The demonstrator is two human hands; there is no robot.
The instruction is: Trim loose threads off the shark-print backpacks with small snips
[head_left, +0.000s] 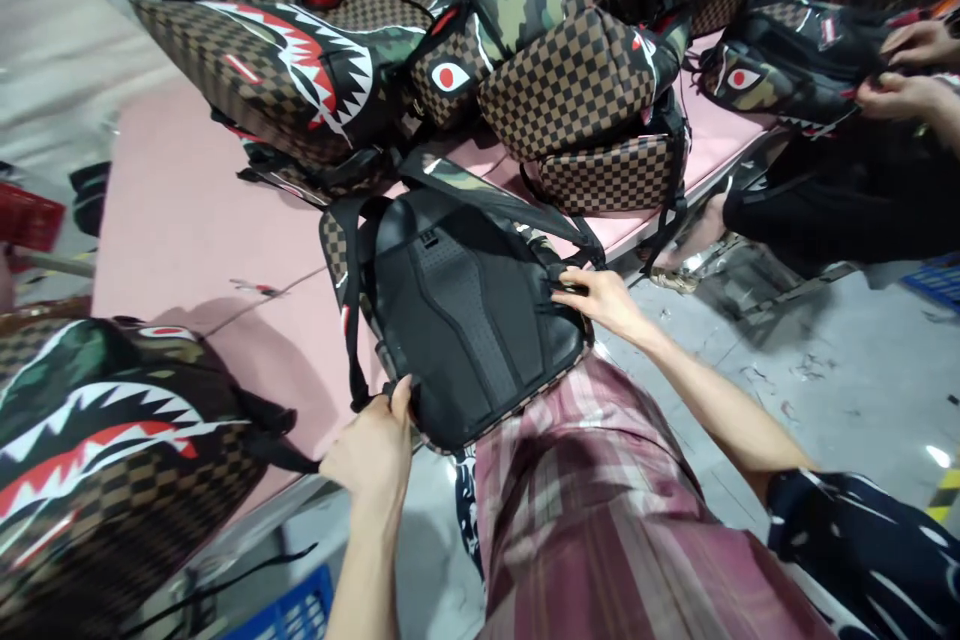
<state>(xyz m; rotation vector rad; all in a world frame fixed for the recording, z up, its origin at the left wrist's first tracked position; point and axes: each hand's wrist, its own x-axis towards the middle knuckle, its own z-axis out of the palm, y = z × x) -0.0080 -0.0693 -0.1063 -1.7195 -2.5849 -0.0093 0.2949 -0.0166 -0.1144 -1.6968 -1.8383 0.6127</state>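
Note:
A backpack [472,310] lies back side up at the edge of the pink table, its black padded panel facing me and its shoulder straps spread to the sides. Brown-and-black checkered cloth shows along its rim. My left hand [375,440] grips its lower left corner near the strap end, thumb and fingers closed. At the right side, my right hand [596,300] pinches the backpack's edge by the lower strap. What exactly lies between the fingers of either hand is too small to tell.
Checkered shark-mouth backpacks stand behind [300,70] and at the left [112,430] on the pink table [172,180]. A small red-and-dark tool [257,288] lies there. At the right, a co-worker's hands [911,70] handle another backpack [787,60]. A blue crate [289,610] is below.

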